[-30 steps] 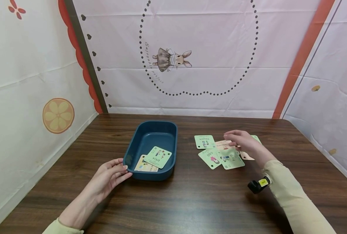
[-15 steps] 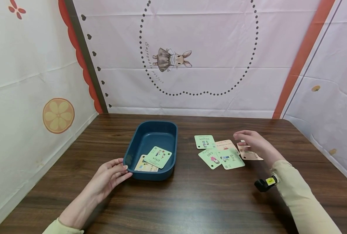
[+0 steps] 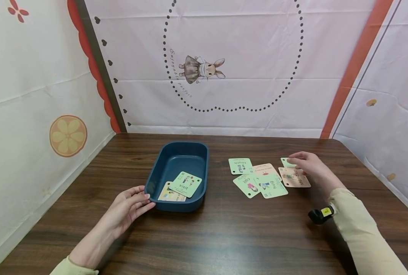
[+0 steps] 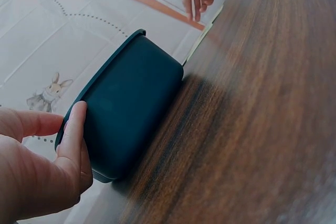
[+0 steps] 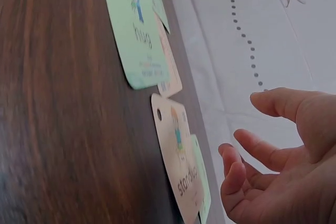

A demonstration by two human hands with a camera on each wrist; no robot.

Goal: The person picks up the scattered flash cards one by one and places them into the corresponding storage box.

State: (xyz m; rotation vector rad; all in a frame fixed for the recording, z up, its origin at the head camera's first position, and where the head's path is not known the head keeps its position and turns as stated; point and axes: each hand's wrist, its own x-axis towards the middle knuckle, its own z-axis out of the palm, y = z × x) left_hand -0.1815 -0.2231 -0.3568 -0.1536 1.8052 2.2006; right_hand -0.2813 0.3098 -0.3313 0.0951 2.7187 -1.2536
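Observation:
My left hand [image 3: 129, 208] pinches the near left corner of a dark blue plastic box [image 4: 131, 98], fingers on either side of its rim. Inside the box, a green "visit" card [image 3: 186, 185] overlaps a yellow card [image 3: 168, 194]. At the right, my right hand [image 3: 312, 168] hovers with loosely bent fingers and holds nothing. Below it lie an orange "stand up" card [image 3: 293, 179] and a green card [image 3: 286, 162], partly covered by the hand in the head view. In the right wrist view a gap shows between hand and cards.
Left of the right hand lie a green "touch" card [image 3: 241, 166], a "call" card [image 3: 245, 185], a "hug" card [image 3: 274, 187] and an orange card [image 3: 265, 170], some overlapping. A printed cloth [image 3: 245, 68] hangs behind the wooden table [image 3: 224, 236].
My right hand has moved to the right, away from the orange card under the "hug" card, to above the "stand up" card and the green one behind it. My left hand and the box stay put.

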